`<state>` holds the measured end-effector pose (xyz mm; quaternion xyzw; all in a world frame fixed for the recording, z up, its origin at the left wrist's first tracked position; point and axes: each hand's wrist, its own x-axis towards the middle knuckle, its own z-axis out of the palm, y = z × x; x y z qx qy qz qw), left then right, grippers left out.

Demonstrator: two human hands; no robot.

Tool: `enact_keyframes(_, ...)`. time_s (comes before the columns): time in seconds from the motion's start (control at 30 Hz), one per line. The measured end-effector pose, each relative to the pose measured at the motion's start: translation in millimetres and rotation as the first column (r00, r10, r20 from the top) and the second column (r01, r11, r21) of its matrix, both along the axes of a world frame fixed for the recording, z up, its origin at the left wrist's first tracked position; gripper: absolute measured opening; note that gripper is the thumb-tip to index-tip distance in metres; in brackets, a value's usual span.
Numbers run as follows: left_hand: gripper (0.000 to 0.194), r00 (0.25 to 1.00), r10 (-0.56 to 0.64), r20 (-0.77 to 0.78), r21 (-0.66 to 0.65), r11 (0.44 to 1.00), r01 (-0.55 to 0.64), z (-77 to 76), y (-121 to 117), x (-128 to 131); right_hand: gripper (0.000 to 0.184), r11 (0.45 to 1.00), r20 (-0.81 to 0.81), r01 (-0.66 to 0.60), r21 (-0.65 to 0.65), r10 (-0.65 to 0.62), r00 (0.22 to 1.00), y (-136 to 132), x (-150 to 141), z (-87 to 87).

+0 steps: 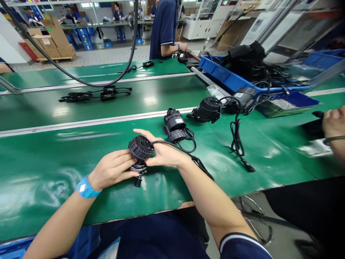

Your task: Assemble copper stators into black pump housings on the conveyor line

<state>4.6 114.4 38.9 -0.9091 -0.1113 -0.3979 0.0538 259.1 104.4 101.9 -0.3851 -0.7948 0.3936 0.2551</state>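
Held just above the green bench mat is a black pump (140, 148) with a ribbed round cap. Below the cap, coloured wires and a lower part with a short black nozzle (138, 181) show. My left hand (114, 168), with a blue wristband, closes on the pump from the left, its thumb near the wires. From the right, my right hand (163, 153) grips the cap, one finger reaching out behind it. A black cable (175, 145) runs from the cap over my right wrist to a bundle (202, 167) on the mat.
Behind my right hand stand a pump (174, 124), a second pump (207, 109) and a third (241, 99). A blue bin (221, 73) of black parts and a blue tray (299, 100) sit at right. A co-worker's hand (334, 122) is at far right; another person (164, 32) stands opposite.
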Motion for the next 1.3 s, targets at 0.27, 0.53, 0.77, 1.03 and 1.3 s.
enact_keyframes(0.27, 0.017, 0.985, 0.061, -0.164, 0.055, 0.997, -0.053, 8.4, -9, -17, 0.080, 0.989, 0.193, -0.012, 0.149, -0.017, 0.981, -6, -18, 12.9)
enact_keyframes(0.53, 0.016, 0.998, -0.015, -0.054, -0.075, 0.997, 0.011, -7.1, 2, -23, 0.073, 0.983, 0.191, -0.175, 0.050, 0.163, 0.968, 7, -19, 20.6)
enact_keyframes(0.77, 0.048, 0.884, 0.246, 0.399, -0.201, 0.963, -0.177, 27.0, -8, -27, 0.085, 0.976, 0.347, -0.186, 0.112, 0.137, 0.928, -1, -24, 31.2)
enact_keyframes(1.03, 0.083, 0.976, 0.083, -0.202, -0.309, 0.940, -0.144, 32.5, -8, 22, 0.091, 0.990, 0.243, -0.063, 0.123, 0.032, 0.969, -13, -13, -8.6)
enact_keyframes(1.3, 0.079, 0.986, 0.044, -0.164, -0.298, 0.950, -0.092, 26.3, -1, 14, 0.084, 0.912, -0.415, 0.079, -0.401, -0.258, 0.873, -26, -27, -48.4)
